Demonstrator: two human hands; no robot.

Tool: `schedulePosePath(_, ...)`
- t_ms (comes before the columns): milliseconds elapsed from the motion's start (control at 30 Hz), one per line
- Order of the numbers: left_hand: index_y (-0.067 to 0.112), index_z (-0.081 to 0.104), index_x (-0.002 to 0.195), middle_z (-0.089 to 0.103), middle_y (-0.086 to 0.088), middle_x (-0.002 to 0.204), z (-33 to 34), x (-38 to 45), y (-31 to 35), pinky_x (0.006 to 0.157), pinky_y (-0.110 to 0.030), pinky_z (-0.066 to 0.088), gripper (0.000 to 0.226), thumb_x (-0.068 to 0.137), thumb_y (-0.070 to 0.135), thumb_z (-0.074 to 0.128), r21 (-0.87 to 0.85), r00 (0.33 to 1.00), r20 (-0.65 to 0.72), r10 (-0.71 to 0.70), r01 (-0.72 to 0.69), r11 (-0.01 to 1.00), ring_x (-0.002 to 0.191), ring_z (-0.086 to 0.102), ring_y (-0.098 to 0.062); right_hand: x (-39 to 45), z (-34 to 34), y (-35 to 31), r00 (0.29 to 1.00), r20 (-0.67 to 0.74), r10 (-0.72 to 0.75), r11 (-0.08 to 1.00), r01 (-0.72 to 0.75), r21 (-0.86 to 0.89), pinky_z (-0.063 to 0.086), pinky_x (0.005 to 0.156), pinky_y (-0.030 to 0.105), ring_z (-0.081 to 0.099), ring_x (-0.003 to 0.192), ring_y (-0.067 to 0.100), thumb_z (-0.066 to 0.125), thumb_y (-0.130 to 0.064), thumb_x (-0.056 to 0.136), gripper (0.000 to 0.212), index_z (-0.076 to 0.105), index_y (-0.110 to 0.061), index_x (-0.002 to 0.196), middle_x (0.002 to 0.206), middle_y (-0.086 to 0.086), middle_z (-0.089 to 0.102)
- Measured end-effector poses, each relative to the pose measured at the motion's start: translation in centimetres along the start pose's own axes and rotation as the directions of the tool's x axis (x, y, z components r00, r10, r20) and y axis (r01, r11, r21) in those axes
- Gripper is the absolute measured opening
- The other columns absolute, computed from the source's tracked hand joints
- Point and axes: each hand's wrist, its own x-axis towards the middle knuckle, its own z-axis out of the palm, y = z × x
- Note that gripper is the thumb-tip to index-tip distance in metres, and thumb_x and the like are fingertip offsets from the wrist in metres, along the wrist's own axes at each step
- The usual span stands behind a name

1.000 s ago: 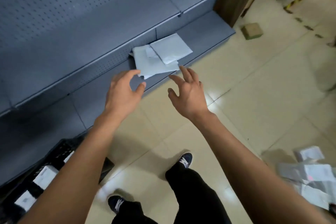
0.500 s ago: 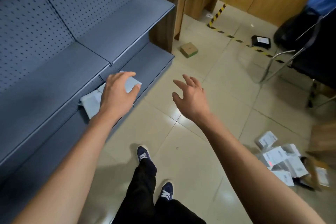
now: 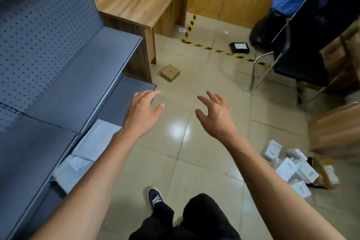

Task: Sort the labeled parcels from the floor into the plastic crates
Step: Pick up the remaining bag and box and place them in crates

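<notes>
My left hand (image 3: 141, 112) and my right hand (image 3: 215, 115) both hover empty over the tiled floor, fingers loosely spread. Grey flat parcels (image 3: 91, 148) with white labels lie on the bottom shelf of the grey rack (image 3: 64, 76), beside my left forearm. A pile of several white labeled parcels (image 3: 292, 167) lies on the floor at the lower right. A small brown box (image 3: 169, 72) sits on the floor ahead, and a black labeled parcel (image 3: 239, 47) lies farther back by the striped tape. No crate is in view.
A wooden desk (image 3: 144, 0) with a black bag stands behind the rack. A black chair (image 3: 311, 45) stands at the right, with a blue bag behind it. A cardboard box (image 3: 335, 132) is at the right edge. My feet are below.
The view has swung right and up, away from the shelf. My left hand has come off the grey parcels, which stay on the bottom shelf. Both hands stay empty.
</notes>
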Motion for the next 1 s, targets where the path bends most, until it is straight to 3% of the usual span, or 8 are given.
schedulePosePath(367,0.023,0.058,0.141,0.057,0.000,0.143,7.6,19.1,8.6,0.113,-0.041,0.038,0.045,0.097,0.032,0.065,0.039,0.971,0.165,0.172,-0.181,0.983,0.136,0.043,-0.023,12.6,-4.5,11.4,0.975,-0.055,0.217,0.970,-0.208,0.129,0.026,0.121,0.049,0.022,0.153,0.032,0.056,-0.032,0.101,0.053,0.045,-0.023,0.152,0.164,0.010,0.032)
schedulePosePath(500,0.021,0.059,0.140,0.059,-0.002,0.142,10.2,25.1,12.1,0.114,-0.038,0.034,0.045,0.097,0.032,0.065,0.090,0.961,0.220,0.166,-0.189,0.978,0.136,0.044,-0.026,18.7,-7.4,15.0,0.966,-0.086,0.245,0.951,-0.222,0.216,0.026,0.121,0.050,0.022,0.152,0.031,0.056,-0.031,0.101,0.053,0.046,-0.022,0.151,0.163,0.011,0.033)
schedulePosePath(700,0.021,0.060,0.139,0.060,-0.002,0.140,12.3,33.3,16.5,0.113,-0.040,0.036,0.044,0.097,0.032,0.065,0.083,0.965,0.197,0.175,-0.194,0.978,0.133,0.046,-0.028,26.2,-11.4,18.9,0.964,-0.107,0.243,0.953,-0.216,0.210,0.028,0.120,0.051,0.023,0.152,0.031,0.057,-0.032,0.100,0.052,0.047,-0.021,0.150,0.162,0.012,0.036)
schedulePosePath(1000,0.020,0.055,0.144,0.055,-0.001,0.147,17.3,46.2,19.6,0.113,-0.035,0.030,0.046,0.100,0.032,0.062,0.042,0.952,0.270,0.142,-0.159,0.986,0.139,0.041,-0.023,37.9,-13.7,24.6,0.948,-0.067,0.312,0.931,-0.291,0.220,0.027,0.120,0.050,0.024,0.151,0.030,0.058,-0.030,0.100,0.052,0.048,-0.021,0.150,0.162,0.010,0.036)
